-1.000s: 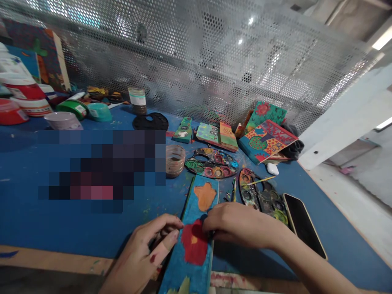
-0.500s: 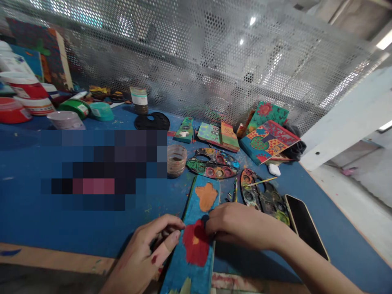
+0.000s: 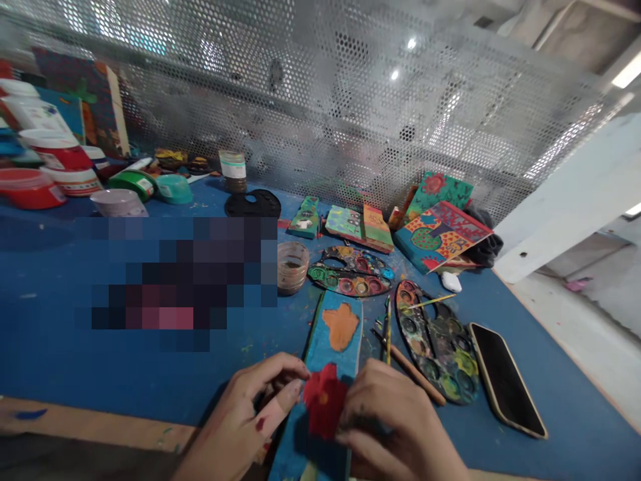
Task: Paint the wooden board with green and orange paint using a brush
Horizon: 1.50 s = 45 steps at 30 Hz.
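Note:
A long narrow board [image 3: 333, 304] painted blue carries an orange shape and a red flower [image 3: 324, 401]. At its left edge is my left hand [image 3: 250, 407], thumb and forefinger closed on the edge beside the flower, with a red paint smear on the thumb. Over the right edge bends my right hand [image 3: 390, 421], fingers curled down by the flower's right side and darkly smudged. Something dark shows between its fingers and thumb, too hidden to name. Beyond the board's far end lies a paint palette [image 3: 350, 284].
A second palette [image 3: 425, 341], paintbrushes [image 3: 415, 374] and a phone [image 3: 508, 381] lie to the right. A jar of cloudy water [image 3: 293, 267] stands left of the board. Painted boards [image 3: 441, 234] rest near the perforated metal screen [image 3: 325, 113]. Paint tubs [image 3: 55, 157] crowd the far left; a patch there is blurred out.
My right hand has drawn back toward me along the board's right edge, uncovering a wooden-handled brush. My left hand stays at the left edge. The view has shifted slightly.

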Available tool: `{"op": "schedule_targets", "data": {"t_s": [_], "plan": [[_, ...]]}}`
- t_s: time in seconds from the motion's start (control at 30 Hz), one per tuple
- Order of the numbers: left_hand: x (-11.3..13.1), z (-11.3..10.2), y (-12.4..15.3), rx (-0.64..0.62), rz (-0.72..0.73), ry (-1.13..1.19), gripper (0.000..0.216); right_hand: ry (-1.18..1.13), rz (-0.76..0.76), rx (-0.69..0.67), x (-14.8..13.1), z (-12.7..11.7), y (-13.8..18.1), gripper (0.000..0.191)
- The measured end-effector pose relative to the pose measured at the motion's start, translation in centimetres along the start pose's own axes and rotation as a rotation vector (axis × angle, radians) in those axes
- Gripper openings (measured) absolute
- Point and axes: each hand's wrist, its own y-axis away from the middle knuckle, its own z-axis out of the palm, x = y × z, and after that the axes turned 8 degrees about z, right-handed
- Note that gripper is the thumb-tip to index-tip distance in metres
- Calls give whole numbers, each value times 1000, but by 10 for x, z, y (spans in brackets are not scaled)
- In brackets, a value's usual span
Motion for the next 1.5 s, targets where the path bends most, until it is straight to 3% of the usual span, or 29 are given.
{"op": "schedule_targets", "data": {"t_s": [0.13, 0.27, 0.5, 0.7, 1.13, 1.5], "plan": [[2, -1, -2, -10, -2, 7, 20, -28, 34, 157, 5, 23, 1, 20], [7, 0, -2, 1, -12, -4, 21, -13, 70, 228, 4, 31, 1, 22], [3, 2, 3, 23, 14, -45, 19, 32, 62, 251, 7, 38, 2, 20], [2, 0, 4, -42, 59, 36, 7, 70, 61, 268, 13, 48, 4, 18], [9, -6, 0, -145, 67, 71, 8, 233, -28, 337, 2, 54, 5, 18], [26, -7, 42, -128, 93, -30, 9, 323, -118, 302, -28, 60, 23, 20]]}}
